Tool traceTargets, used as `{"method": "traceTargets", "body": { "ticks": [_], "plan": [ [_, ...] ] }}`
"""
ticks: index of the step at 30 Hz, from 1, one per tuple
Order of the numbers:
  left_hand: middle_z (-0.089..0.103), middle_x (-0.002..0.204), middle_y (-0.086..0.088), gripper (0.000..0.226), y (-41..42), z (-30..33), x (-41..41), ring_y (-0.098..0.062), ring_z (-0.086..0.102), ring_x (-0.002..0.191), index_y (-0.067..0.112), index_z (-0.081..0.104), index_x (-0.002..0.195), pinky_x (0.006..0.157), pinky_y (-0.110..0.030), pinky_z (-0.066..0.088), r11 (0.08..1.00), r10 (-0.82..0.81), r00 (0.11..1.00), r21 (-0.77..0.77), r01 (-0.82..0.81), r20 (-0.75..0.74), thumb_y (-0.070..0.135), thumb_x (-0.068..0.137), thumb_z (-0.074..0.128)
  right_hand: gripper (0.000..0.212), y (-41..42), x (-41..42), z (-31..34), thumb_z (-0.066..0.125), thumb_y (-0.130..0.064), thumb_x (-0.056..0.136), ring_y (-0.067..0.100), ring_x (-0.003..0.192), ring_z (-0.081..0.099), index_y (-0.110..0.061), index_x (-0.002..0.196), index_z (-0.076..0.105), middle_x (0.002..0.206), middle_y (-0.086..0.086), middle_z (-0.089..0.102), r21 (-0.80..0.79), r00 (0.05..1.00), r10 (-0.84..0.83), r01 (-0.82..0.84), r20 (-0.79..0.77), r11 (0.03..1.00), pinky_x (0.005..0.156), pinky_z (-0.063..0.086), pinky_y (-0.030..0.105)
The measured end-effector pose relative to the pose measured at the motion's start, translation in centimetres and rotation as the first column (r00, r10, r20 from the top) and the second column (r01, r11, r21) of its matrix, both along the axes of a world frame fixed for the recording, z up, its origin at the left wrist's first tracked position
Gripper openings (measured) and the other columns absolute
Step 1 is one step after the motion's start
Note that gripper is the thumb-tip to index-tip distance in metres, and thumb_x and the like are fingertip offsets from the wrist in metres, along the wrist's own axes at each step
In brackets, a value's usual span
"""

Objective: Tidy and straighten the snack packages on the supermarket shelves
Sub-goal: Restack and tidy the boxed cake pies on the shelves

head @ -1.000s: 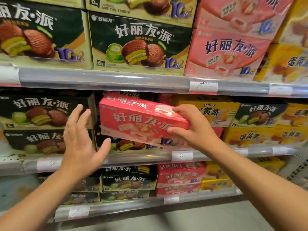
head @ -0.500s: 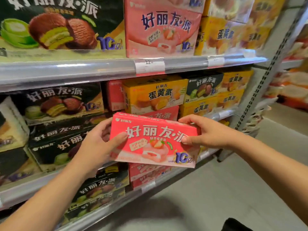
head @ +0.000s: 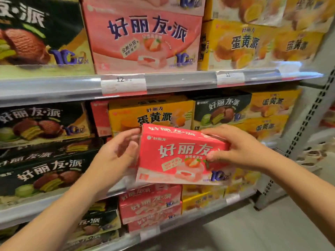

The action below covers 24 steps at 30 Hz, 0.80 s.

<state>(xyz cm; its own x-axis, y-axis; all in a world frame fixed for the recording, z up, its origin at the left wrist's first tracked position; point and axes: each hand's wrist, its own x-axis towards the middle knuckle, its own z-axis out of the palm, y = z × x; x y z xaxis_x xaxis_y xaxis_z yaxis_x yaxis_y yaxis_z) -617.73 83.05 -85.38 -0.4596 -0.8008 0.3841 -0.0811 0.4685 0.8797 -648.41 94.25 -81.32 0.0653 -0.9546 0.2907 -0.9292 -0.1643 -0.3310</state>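
A pink strawberry pie box [head: 174, 160] is held in front of the middle shelf [head: 54, 93], slightly tilted, with its printed face toward me. My right hand [head: 235, 149] grips its right end, thumb on the front and fingers over the top. At the box's left end is my left hand [head: 117, 156], its fingers loosely curled, with the thumb and index fingertip touching the edge. Behind the box stand a yellow egg-yolk pie box [head: 150, 113] and a pink box [head: 99, 116] set further back.
Dark green matcha pie boxes [head: 43, 124] fill the left of the middle shelf, and yellow boxes [head: 272, 109] the right. More pink boxes [head: 150, 205] lie stacked on the lower shelf. A perforated upright post [head: 308, 124] ends the shelving at right, with grey floor [head: 253, 229] below.
The view has moved closer and to the right. The pink box has risen slightly toward the middle shelf. My left thumb has come off the box's front, and the hand now sits at its left end.
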Motion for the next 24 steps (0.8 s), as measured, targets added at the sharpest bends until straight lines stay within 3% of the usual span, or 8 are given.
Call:
{"method": "traceTargets", "body": {
  "ticks": [3,6,7,10,13,18,21,24],
  "plan": [
    [0.061,0.114,0.01,0.036,-1.6,2.0,-0.6,-0.006,0.054,0.11,0.03,0.063,0.119,0.088,-0.023,0.039,0.793,0.467,0.884,-0.454,-0.407,0.024,0.046,0.095,0.041,0.056,-1.1,-2.6,0.7,0.053,-0.086,0.063,0.0,0.106,0.05,-0.079,0.114,0.033,0.111,-0.021,0.052,-0.013,0.998,0.058,-0.058,0.028,0.998,0.092,0.047,0.035],
    [0.06,0.12,-0.019,0.038,-2.7,3.9,-2.9,-0.041,0.058,0.102,0.007,0.062,0.122,0.084,-0.049,0.049,0.477,0.73,0.633,-0.855,-0.203,0.257,0.03,0.092,0.06,0.06,-1.8,-4.8,1.6,0.055,-0.083,0.062,0.003,0.11,0.047,-0.07,0.118,0.037,0.115,-0.019,0.05,0.05,0.993,0.114,-0.114,-0.006,0.992,0.094,0.045,0.037],
    [0.056,0.131,-0.02,0.045,-3.0,4.2,-4.0,-0.044,0.059,0.106,0.009,0.059,0.128,0.083,-0.054,0.051,0.467,0.752,0.575,-0.876,-0.121,0.322,0.03,0.089,0.066,0.062,-1.9,-5.3,1.8,0.055,-0.083,0.063,0.001,0.112,0.046,-0.068,0.12,0.037,0.116,-0.022,0.048,0.07,0.99,0.139,-0.138,-0.024,0.988,0.094,0.045,0.036],
    [0.018,0.162,-0.001,0.083,-4.1,5.3,-7.6,-0.032,0.035,0.139,0.028,0.018,0.154,0.107,-0.049,0.038,0.647,0.713,0.41,-0.759,-0.071,0.569,0.054,0.088,0.061,0.061,-2.3,-6.3,2.2,0.055,-0.083,0.064,-0.005,0.115,0.04,-0.07,0.12,0.034,0.118,-0.03,0.043,0.128,0.977,0.207,-0.2,-0.043,0.971,0.094,0.046,0.033],
    [0.029,0.157,0.0,0.084,-5.2,5.9,-9.3,-0.029,0.03,0.142,0.031,0.02,0.152,0.115,-0.043,0.024,0.65,0.731,0.374,-0.75,-0.124,0.571,0.053,0.084,0.066,0.058,-2.8,-6.3,2.3,0.054,-0.083,0.062,-0.007,0.116,0.038,-0.073,0.115,0.031,0.12,-0.033,0.041,0.17,0.967,0.253,-0.243,-0.04,0.955,0.094,0.046,0.032],
    [0.05,0.139,-0.002,0.062,-4.3,6.3,-9.0,-0.032,0.048,0.125,0.029,0.043,0.136,0.093,-0.042,0.044,0.599,0.765,0.385,-0.79,-0.129,0.517,0.041,0.082,0.071,0.06,-3.1,-5.2,2.5,0.054,-0.079,0.063,-0.006,0.114,0.038,-0.07,0.117,0.029,0.117,-0.035,0.039,0.162,0.953,0.296,-0.282,-0.069,0.946,0.093,0.047,0.031],
    [0.047,0.137,-0.009,0.061,-4.2,6.7,-8.2,-0.035,0.055,0.113,0.034,0.033,0.136,0.074,-0.041,0.049,0.66,0.725,0.358,-0.742,-0.116,0.589,0.051,0.086,0.064,0.058,-2.6,-5.0,2.6,0.057,-0.077,0.063,-0.006,0.114,0.039,-0.07,0.115,0.031,0.116,-0.033,0.041,0.125,0.954,0.295,-0.287,-0.047,0.95,0.092,0.047,0.03],
    [0.052,0.135,-0.01,0.069,-4.4,7.8,-7.5,-0.033,0.057,0.111,0.039,0.021,0.139,0.075,-0.038,0.049,0.735,0.654,0.335,-0.675,-0.069,0.678,0.057,0.085,0.061,0.061,-1.8,-4.9,2.7,0.059,-0.076,0.064,-0.007,0.115,0.038,-0.069,0.117,0.032,0.117,-0.032,0.042,0.081,0.96,0.277,-0.273,-0.046,0.959,0.092,0.046,0.028]
  ]
}}
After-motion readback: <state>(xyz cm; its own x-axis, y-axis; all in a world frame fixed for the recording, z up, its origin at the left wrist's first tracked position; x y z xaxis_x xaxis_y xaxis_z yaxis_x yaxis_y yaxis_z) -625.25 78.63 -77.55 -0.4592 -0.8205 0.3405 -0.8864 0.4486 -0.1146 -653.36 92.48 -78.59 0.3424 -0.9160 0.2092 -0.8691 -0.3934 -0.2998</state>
